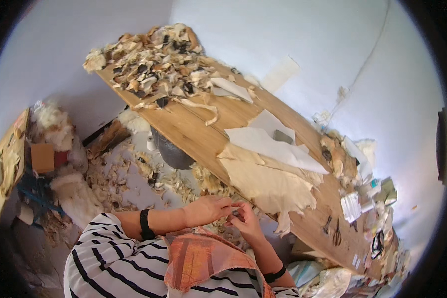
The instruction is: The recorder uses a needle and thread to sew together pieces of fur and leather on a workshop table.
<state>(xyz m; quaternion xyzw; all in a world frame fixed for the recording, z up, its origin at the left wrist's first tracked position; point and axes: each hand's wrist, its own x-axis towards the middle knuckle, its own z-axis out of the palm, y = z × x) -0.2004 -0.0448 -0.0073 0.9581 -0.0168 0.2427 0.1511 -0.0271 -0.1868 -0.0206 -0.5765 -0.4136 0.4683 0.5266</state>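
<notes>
My left hand (207, 209) and my right hand (247, 224) meet in front of my chest, with their fingertips pinched close together. Between them is something tiny and greyish that I cannot make out. Just beyond my hands, a pale cream hide (268, 181) lies over the near edge of the wooden table (184, 126), with part of it hanging down. White sheets (263, 143) rest partly on the hide, and a small grey block (282, 136) sits on them. Scissors (337, 234) lie farther right on the table, beside another small hand tool (327, 224).
Fur and hide scraps (156, 64) are heaped at the table's far left end. Under that edge stand a dark bucket (171, 149) and a white cone (150, 143), with scraps strewn over the floor. Papers (351, 207) and clutter crowd the right end. A smaller table (7, 159) stands left.
</notes>
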